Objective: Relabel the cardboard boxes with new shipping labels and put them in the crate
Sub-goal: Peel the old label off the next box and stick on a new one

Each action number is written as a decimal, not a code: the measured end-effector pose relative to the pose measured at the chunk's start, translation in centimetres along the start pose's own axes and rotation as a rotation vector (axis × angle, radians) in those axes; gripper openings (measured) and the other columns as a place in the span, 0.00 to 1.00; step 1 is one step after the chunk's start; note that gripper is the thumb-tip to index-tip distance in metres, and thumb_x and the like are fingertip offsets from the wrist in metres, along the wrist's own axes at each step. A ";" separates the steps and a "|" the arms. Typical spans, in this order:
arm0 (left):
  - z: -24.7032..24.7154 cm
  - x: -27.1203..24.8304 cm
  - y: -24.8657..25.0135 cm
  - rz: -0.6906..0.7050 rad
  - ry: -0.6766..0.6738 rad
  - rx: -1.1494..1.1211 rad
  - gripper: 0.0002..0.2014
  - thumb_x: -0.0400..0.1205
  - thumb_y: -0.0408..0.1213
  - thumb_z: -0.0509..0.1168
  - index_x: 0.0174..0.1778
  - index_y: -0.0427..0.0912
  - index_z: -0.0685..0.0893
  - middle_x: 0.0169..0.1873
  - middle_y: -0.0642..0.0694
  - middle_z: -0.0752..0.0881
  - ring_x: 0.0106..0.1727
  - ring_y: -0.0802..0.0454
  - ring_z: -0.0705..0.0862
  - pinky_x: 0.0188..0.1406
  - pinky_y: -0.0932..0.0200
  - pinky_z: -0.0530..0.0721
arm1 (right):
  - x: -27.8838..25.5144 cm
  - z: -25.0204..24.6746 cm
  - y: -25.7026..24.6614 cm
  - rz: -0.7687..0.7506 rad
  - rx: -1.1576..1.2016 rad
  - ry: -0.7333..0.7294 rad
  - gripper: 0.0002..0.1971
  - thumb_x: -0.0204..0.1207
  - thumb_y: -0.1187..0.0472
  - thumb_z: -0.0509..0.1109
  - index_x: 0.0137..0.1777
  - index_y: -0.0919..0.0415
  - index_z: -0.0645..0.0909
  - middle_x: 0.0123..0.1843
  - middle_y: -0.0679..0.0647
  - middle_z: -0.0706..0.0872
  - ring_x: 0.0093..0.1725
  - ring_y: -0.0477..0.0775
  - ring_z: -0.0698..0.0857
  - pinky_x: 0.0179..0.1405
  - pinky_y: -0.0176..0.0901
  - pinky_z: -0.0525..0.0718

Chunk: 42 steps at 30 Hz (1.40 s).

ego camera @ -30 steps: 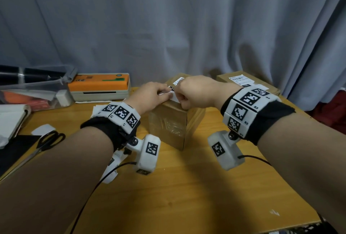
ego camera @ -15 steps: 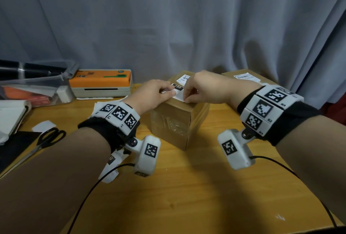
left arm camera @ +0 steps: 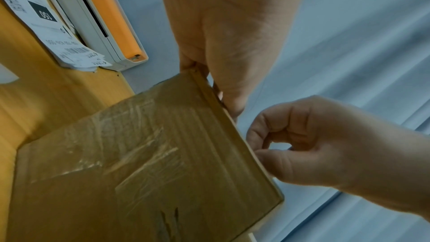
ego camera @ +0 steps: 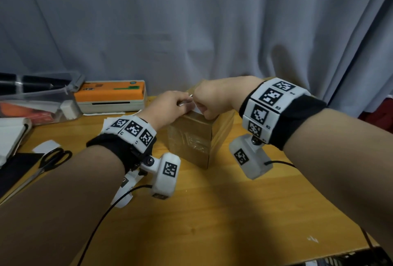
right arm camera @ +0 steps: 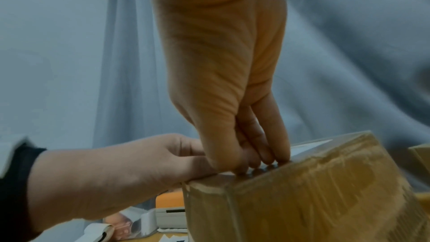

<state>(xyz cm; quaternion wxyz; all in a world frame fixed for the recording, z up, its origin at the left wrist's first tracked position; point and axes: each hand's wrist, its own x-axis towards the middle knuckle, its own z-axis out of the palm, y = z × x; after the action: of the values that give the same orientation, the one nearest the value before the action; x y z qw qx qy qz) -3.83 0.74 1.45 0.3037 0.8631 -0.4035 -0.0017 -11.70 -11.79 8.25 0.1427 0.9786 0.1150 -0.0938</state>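
A taped cardboard box (ego camera: 191, 140) stands on the wooden table (ego camera: 212, 223), and both hands meet over its near top edge. My left hand (ego camera: 170, 106) pinches a white label (ego camera: 185, 103) from the left. My right hand (ego camera: 212, 100) has its fingers curled, their fingertips (right arm camera: 267, 160) down on the box top (right arm camera: 302, 200), and grips the same label. More white label (right arm camera: 309, 146) lies flat on the top beyond them. In the left wrist view the box side (left arm camera: 151, 163) fills the frame, with my left hand (left arm camera: 221, 43) behind its top edge and my right hand (left arm camera: 314, 144) beside it.
An orange and white label printer (ego camera: 110, 95) sits at the back left, printed labels (left arm camera: 58, 34) beside it. A clear plastic bin (ego camera: 38, 100) and scissors (ego camera: 53, 159) lie at the left. A second cardboard box (right arm camera: 421, 155) is behind my right hand. A grey curtain hangs behind.
My right hand has moved left, closer to my left hand, and now covers the label's black print and the far box. The box has stayed in place.
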 end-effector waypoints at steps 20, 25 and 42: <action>-2.8 -0.8 2.5 -0.201 -0.382 0.339 0.37 0.75 0.69 0.58 0.80 0.62 0.59 0.82 0.56 0.55 0.82 0.43 0.49 0.80 0.40 0.51 | -0.1 1.1 3.0 0.049 0.428 0.173 0.06 0.71 0.63 0.70 0.35 0.51 0.81 0.34 0.50 0.84 0.39 0.60 0.87 0.40 0.51 0.86; -3.1 -0.5 3.4 -0.251 -0.406 0.436 0.36 0.75 0.69 0.58 0.79 0.64 0.59 0.76 0.41 0.62 0.77 0.37 0.57 0.75 0.41 0.61 | -0.8 1.2 3.5 0.040 0.473 0.153 0.11 0.70 0.55 0.77 0.52 0.55 0.87 0.48 0.50 0.87 0.49 0.52 0.85 0.53 0.47 0.84; -2.7 -0.6 3.0 -0.331 -0.351 0.291 0.45 0.71 0.67 0.65 0.80 0.48 0.59 0.75 0.44 0.62 0.77 0.41 0.63 0.75 0.45 0.67 | -0.4 2.5 3.4 0.065 0.294 0.344 0.07 0.74 0.51 0.72 0.45 0.53 0.88 0.53 0.48 0.80 0.60 0.50 0.77 0.59 0.47 0.63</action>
<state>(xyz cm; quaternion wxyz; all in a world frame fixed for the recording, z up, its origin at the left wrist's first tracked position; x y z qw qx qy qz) -5.61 1.14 5.09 0.0977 0.9382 -0.2997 -0.1429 -11.62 -15.82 6.89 -0.0201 0.9936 0.0909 0.0634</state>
